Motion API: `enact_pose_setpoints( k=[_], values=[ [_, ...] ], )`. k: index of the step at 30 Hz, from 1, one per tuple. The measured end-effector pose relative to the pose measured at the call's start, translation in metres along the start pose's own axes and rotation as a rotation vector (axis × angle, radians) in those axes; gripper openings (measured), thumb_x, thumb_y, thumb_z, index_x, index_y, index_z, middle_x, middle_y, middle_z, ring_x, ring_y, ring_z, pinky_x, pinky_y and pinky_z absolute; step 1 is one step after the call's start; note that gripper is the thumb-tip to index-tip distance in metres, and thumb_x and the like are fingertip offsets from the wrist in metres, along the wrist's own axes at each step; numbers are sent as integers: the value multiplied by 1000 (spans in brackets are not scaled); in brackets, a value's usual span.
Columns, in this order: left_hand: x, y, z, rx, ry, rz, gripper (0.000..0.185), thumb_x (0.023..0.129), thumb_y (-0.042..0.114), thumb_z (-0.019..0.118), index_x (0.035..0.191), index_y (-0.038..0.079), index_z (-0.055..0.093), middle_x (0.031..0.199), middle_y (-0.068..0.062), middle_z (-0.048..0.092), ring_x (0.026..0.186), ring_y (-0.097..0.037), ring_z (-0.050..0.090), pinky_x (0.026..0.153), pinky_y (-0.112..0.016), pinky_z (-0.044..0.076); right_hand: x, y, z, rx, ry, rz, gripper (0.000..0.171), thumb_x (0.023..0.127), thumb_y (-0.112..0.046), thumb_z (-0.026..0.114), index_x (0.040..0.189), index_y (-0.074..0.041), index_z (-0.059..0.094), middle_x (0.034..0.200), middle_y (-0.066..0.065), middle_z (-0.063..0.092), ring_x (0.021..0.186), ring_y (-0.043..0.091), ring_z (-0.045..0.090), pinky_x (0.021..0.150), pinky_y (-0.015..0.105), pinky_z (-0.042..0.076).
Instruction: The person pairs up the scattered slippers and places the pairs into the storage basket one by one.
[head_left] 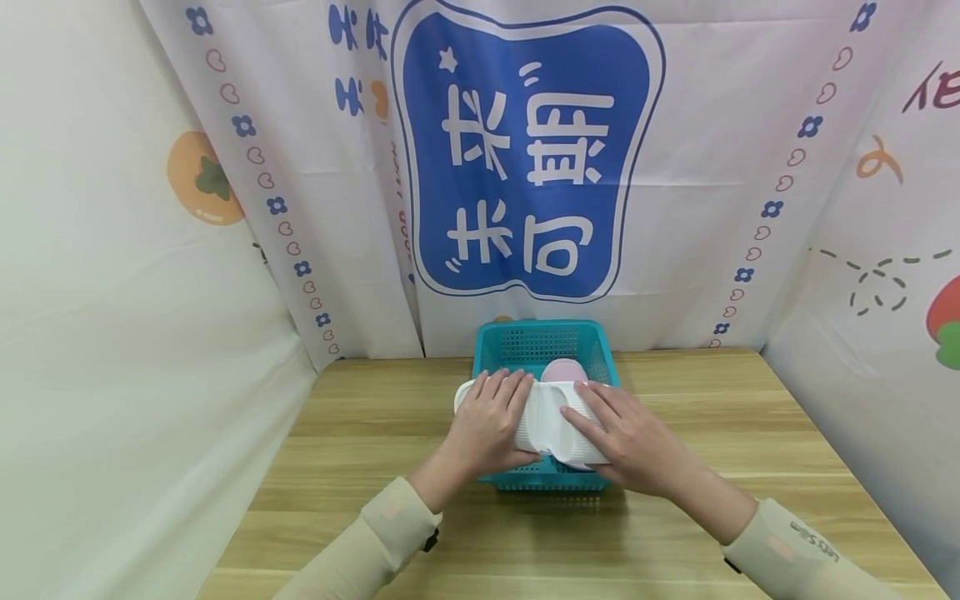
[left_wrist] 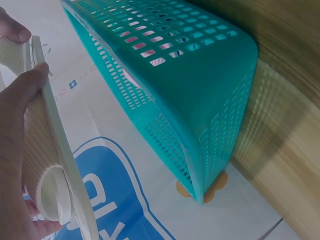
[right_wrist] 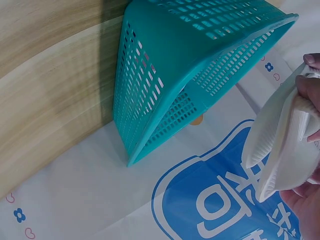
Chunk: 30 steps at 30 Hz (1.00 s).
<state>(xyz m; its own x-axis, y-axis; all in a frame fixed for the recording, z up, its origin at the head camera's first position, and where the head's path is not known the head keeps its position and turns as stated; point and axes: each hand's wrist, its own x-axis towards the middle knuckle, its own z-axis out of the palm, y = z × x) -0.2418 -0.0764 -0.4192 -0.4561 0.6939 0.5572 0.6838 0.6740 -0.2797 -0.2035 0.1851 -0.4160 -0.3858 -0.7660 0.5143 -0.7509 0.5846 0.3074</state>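
Note:
Both hands hold a white ribbed two-part thing (head_left: 551,421) over the teal basket. Its exact kind is unclear. My left hand (head_left: 491,417) grips one half, fingers over the top and thumb near the lower edge. The right hand (head_left: 633,433) holds the other half, its fingers spread over it. A smooth hollow shows between them. From the left wrist view, the white thing has a flat rim, a ribbed wall and a rounded opening. The right wrist view shows two thin curved edges close together. Underneath, the teal basket (head_left: 540,479) is partly hidden.
Inside the basket lies a rounded pink thing (head_left: 564,370), mostly covered. The basket stands on a wooden table (head_left: 375,433), near its back edge. A printed white cloth (head_left: 697,167) with a blue panel hangs right behind the basket.

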Motion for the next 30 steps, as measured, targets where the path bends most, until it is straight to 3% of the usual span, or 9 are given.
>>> enact_pose_setpoints(
  k=[21, 30],
  values=[
    [0, 2, 2, 19, -3, 10, 111, 58, 73, 76, 137, 0, 49, 132, -16, 56, 117, -34, 54, 97, -53, 45, 0, -4, 1, -11, -4, 11, 95, 61, -42, 89, 140, -8, 48, 138, 28, 47, 121, 43, 49, 93, 55, 48],
    [0, 2, 1, 13, -8, 9, 109, 60, 74, 74, 137, 0, 49, 132, -15, 56, 117, -33, 55, 98, -53, 45, 0, -5, -1, -2, -40, 33, 95, 65, -43, 87, 143, -9, 45, 143, 27, 42, 126, 43, 45, 98, 55, 44]
  ],
)
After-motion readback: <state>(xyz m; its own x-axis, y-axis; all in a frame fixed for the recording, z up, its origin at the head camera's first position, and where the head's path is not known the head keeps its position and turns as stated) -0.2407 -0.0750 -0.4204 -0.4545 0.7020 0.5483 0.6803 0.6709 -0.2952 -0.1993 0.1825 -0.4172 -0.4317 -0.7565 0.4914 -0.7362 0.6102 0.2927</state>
